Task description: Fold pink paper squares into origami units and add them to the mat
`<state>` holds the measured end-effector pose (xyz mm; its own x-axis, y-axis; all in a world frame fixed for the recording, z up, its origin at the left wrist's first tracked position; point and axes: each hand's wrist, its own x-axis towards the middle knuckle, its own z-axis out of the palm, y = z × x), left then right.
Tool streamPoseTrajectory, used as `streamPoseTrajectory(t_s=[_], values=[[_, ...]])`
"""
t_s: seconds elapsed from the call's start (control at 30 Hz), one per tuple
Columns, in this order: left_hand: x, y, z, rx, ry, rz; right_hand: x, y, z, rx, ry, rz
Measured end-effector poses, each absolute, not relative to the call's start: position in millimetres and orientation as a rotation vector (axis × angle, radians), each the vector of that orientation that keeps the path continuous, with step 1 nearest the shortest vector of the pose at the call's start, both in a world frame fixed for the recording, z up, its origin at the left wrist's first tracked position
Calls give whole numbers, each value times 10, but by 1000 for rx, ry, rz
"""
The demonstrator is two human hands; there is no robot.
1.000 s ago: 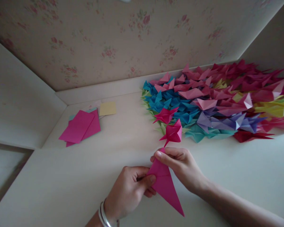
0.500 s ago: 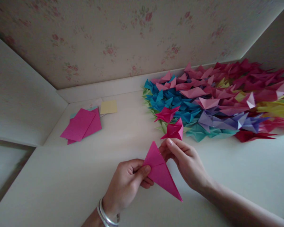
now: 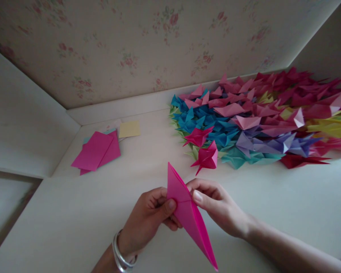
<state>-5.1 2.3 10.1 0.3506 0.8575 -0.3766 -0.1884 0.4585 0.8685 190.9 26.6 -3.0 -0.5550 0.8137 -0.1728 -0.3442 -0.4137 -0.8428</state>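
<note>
A folded pink origami paper (image 3: 188,216) is held above the white table, one long point toward me and a shorter one away. My left hand (image 3: 152,216) pinches its left edge, thumb on top and fingers beneath. At the right edge, the thumb and forefinger of my right hand (image 3: 220,206) close on the paper near the crosswise crease. The layers along that edge stand slightly apart. Just beyond my hands lies a pink folded paper crane (image 3: 208,156), with another pink crane (image 3: 198,136) behind it.
A large heap of folded cranes (image 3: 252,117) in many colours covers the back right of the table (image 3: 74,220). Pink paper squares (image 3: 95,151) lie at the left, beside a small yellow square (image 3: 130,129). Behind runs a floral wall (image 3: 108,57), and a white panel (image 3: 22,113) stands left.
My right hand has left the paper's upper tip and come down to its right edge. The paper has turned and tilted in my left hand, and its layers have parted a little.
</note>
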Motion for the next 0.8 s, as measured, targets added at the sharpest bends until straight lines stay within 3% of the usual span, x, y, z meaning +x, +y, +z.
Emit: streamPoseTrajectory(t_s=[0.47,0.8], values=[[-62,25,99,809,947,788,1896,271,-26,-776,-1015,2000],[-46,63,134,945,1234,908,1929,243,-26,-1047,-1268,1578]])
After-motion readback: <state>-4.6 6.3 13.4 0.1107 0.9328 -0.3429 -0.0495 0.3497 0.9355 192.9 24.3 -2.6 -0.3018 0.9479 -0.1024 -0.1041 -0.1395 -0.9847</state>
